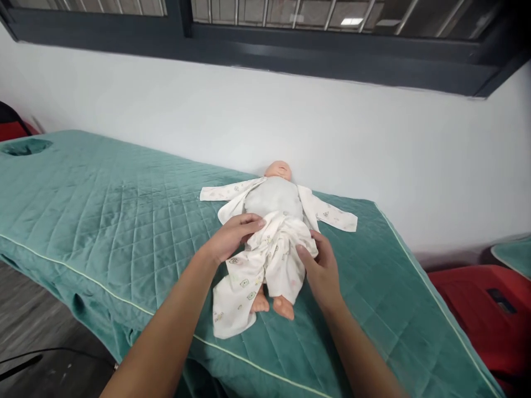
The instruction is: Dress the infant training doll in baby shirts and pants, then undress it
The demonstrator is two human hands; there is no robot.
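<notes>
A baby doll (274, 196) lies on its back, its head toward the wall and its feet toward me. Under it a white printed baby jacket (336, 216) is spread open, both sleeves stretched out sideways. White printed baby pants (286, 243) are bunched over the doll's hips and legs, and both bare feet stick out below. One pant leg hangs loose toward the left. My left hand (238, 235) is closed on the pants' upper left side. At their right side my right hand (323, 268) pinches the cloth between thumb and fingers.
The doll rests on a bed with a green quilted cover (136, 221), which has a face hole (25, 146) at the far left. A white wall (207, 110) runs behind it under a dark window frame (290, 52). A red plastic chair (481, 309) stands at the right.
</notes>
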